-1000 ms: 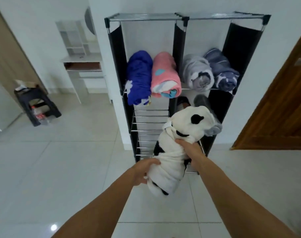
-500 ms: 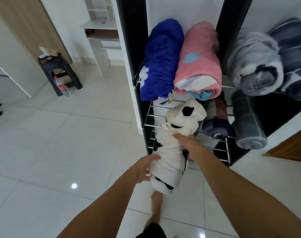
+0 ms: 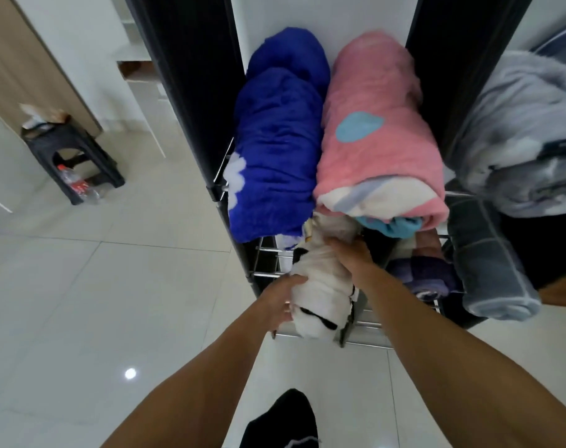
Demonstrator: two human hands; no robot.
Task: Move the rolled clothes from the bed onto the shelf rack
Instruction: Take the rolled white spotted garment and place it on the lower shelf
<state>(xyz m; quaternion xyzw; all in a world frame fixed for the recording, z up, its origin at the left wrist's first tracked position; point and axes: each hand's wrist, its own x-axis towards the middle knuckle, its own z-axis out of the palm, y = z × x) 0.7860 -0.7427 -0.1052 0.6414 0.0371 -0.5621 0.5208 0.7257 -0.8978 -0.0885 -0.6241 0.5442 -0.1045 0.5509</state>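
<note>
Left hand: fingers curled against the near left side of the white-and-black roll, gripping it.
Right hand: laid over the top of the same roll, fingers wrapped down onto it — a hold from above.
White-and-black roll: on the lower wire shelf of the rack, left compartment, far end tucked under the upper tier, near end jutting past the front rail.
Upper tier, left compartment: blue roll and pink roll, side by side, touching.
Upper tier, right: grey roll.
Lower tier, right: purple roll beside a dark grey checked roll.
Rack: black fabric side panel.
Far left — black stool on the pale tiled floor, a bottle lying at its foot.
</note>
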